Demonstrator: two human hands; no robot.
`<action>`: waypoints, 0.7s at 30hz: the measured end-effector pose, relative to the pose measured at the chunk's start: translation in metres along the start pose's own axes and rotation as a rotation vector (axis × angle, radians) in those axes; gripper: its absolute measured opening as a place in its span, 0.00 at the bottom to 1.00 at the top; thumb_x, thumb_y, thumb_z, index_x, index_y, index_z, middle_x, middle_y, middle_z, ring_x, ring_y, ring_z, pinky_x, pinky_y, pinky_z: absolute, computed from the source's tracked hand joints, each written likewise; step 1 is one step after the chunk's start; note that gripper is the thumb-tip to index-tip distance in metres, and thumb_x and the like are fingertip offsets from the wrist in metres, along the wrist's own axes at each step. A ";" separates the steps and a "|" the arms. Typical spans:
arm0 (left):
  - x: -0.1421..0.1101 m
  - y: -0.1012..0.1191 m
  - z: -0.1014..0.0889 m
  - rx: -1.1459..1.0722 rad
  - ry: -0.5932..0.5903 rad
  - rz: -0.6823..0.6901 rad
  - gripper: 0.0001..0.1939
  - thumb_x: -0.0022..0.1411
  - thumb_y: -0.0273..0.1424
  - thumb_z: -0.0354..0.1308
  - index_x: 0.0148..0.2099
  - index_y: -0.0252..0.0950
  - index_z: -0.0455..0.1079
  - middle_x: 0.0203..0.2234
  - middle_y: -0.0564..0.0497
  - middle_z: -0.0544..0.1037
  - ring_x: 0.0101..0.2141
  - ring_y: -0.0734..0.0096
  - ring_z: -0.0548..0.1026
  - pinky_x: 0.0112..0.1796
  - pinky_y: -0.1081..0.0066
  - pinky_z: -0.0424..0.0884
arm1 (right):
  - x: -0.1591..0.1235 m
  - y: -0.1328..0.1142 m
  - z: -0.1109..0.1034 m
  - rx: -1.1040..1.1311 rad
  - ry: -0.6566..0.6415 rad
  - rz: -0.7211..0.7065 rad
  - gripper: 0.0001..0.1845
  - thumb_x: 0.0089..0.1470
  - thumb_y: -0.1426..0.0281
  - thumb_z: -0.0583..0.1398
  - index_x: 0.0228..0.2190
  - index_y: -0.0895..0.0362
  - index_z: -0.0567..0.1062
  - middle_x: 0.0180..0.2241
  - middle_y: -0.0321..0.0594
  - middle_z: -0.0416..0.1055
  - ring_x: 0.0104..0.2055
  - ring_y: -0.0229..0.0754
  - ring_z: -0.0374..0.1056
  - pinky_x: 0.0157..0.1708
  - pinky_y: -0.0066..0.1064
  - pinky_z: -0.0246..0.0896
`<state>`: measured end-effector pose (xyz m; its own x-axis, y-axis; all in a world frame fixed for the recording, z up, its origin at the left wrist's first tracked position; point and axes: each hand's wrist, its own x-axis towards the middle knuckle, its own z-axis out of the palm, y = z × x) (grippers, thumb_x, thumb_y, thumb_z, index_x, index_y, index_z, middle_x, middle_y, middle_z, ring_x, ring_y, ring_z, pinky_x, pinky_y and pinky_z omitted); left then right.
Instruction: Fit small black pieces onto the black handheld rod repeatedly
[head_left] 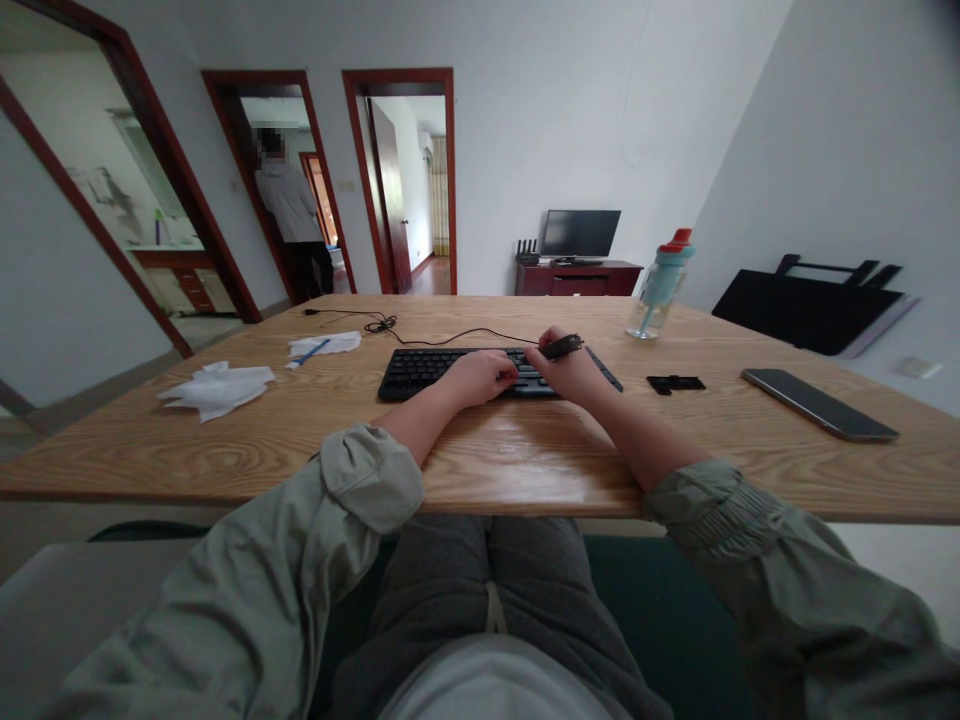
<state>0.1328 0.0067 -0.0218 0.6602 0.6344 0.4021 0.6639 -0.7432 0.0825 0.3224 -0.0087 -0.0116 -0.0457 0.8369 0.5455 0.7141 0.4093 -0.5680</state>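
Note:
A black keyboard (411,372) lies flat on the wooden table in front of me, its cable running off behind it. My left hand (484,376) rests over the middle of the keyboard with its fingers curled in; anything inside them is hidden. Over the right part of the keyboard, my right hand (561,372) is closed around a small dark tool (562,347), whose dark end sticks out by the thumb. What kind of tool it is, I cannot tell. Both hands are close together, the right one partly covering the keys.
Crumpled white tissues (217,390) and a blue stick (311,352) on another tissue lie left. To the right are small black pieces (675,384), a phone (819,404) and a water bottle (660,287). The cable (381,323) is bundled behind. A person (289,205) stands in a doorway.

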 end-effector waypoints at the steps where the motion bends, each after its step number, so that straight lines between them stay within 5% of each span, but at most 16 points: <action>1: 0.000 0.001 0.001 0.025 0.002 0.019 0.14 0.66 0.35 0.51 0.42 0.39 0.78 0.39 0.50 0.80 0.38 0.68 0.76 0.41 0.71 0.69 | 0.000 0.002 -0.002 0.018 -0.028 -0.003 0.13 0.52 0.58 0.59 0.28 0.53 0.64 0.24 0.37 0.66 0.29 0.42 0.61 0.30 0.32 0.56; 7: 0.001 0.008 0.003 0.171 -0.005 0.119 0.15 0.67 0.35 0.50 0.40 0.40 0.78 0.37 0.50 0.79 0.36 0.68 0.76 0.36 0.71 0.67 | 0.000 0.024 -0.018 0.138 -0.265 0.017 0.17 0.48 0.55 0.63 0.29 0.54 0.67 0.22 0.32 0.62 0.25 0.36 0.57 0.24 0.28 0.51; 12: 0.002 0.012 0.005 0.237 -0.001 0.132 0.15 0.67 0.34 0.49 0.38 0.38 0.78 0.36 0.49 0.79 0.35 0.68 0.77 0.34 0.71 0.67 | -0.001 0.021 -0.032 0.328 -0.460 0.183 0.22 0.43 0.54 0.66 0.31 0.53 0.65 0.17 0.26 0.54 0.19 0.32 0.51 0.18 0.26 0.41; 21: -0.001 0.015 0.002 0.227 -0.002 0.095 0.13 0.66 0.33 0.50 0.38 0.38 0.77 0.36 0.48 0.79 0.36 0.66 0.77 0.35 0.70 0.68 | 0.000 0.016 -0.027 0.269 -0.286 0.146 0.20 0.42 0.57 0.69 0.31 0.55 0.71 0.18 0.30 0.61 0.19 0.32 0.53 0.17 0.26 0.46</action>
<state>0.1432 -0.0041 -0.0231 0.7241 0.5642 0.3966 0.6603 -0.7331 -0.1627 0.3528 -0.0127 -0.0039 -0.1767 0.9448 0.2759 0.5215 0.3276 -0.7879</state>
